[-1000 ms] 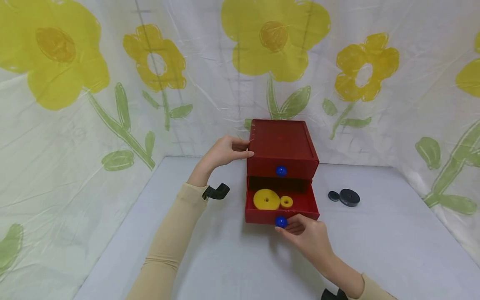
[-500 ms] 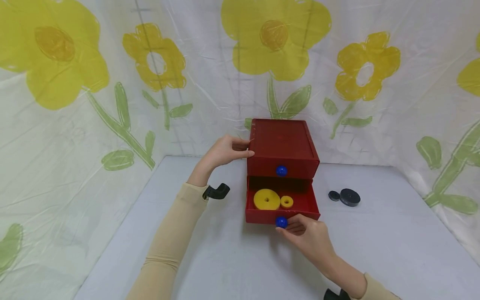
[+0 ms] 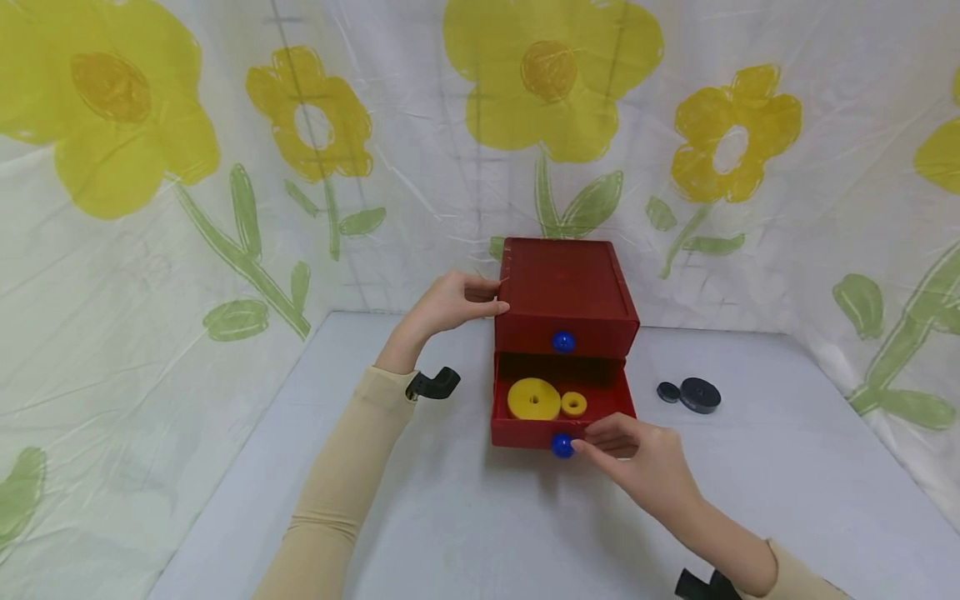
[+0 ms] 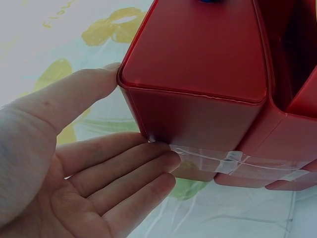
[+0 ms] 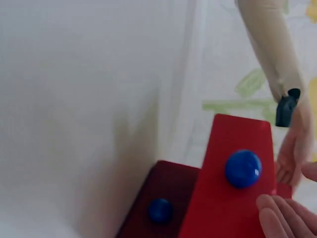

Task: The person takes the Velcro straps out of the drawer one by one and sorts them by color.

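Note:
A red drawer box [image 3: 562, 279] stands on the table. Its upper drawer is pushed in, while the drawer below [image 3: 513, 433] is pulled out and holds a large yellow disc [image 3: 534, 400] and a small yellow ring [image 3: 573, 405]. My left hand [image 3: 448, 302] touches the box's upper left side, thumb at the corner and fingers [image 4: 133, 171] extended. Just right of the open drawer's blue knob [image 3: 562, 445], my right hand [image 3: 651, 458] has its fingers relaxed. The right wrist view shows a gap between these fingertips [image 5: 270, 213] and the knob.
Two black discs, one small [image 3: 668, 392] and one larger [image 3: 700, 395], lie on the table [image 3: 450, 517] right of the box. A darker red front with another blue knob [image 5: 160, 211] shows in the right wrist view. Behind everything hangs a flowered sheet [image 3: 420, 125].
My right hand has let go of the blue knob and shifted slightly right. The left hand and the pulled-out drawer stay where they were.

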A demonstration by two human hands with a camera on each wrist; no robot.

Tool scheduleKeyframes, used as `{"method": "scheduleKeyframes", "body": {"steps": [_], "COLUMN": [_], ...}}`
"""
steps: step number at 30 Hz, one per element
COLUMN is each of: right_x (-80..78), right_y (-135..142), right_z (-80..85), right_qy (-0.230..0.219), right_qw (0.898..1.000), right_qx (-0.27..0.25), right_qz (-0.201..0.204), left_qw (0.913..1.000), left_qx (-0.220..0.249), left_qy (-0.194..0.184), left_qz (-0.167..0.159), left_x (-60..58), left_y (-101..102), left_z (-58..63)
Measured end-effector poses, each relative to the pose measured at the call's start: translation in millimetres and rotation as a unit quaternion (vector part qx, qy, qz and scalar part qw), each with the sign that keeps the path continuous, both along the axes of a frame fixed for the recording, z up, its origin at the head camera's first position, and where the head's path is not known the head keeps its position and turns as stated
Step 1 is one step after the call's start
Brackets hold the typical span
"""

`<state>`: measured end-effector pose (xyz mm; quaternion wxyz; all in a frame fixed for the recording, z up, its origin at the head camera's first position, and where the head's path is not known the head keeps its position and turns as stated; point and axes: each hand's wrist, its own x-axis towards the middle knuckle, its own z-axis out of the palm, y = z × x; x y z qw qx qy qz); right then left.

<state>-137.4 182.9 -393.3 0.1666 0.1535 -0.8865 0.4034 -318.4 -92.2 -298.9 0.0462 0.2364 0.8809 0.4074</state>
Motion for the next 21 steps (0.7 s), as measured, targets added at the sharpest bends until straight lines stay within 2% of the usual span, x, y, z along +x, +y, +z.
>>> {"method": "scheduleKeyframes", "body": {"steps": [6,14,21], "right_x": [-8.4,-34.1,-55.8], "right_y": [9,15,16], "right_z": [19.2,32.3,31.2], "right_qy": [0.017,0.033,-0.015], "right_qw": [1.0,0.997,0.996], "right_qx": [0.003,0.034,0.034], "right_qz": [0.024,0.061,0.079], "left_qw": [1.0,1.0,1.0], "left_qx": [0.001,0.004,0.007], "left_qy": [0.001,0.003,0.004], "left_qz": [-0.001,-0.003,-0.006], "left_x": [0.7,2.2,3.2], "left_y": [0,1,0], "left_z": [0.4,0.1,1.0]}}
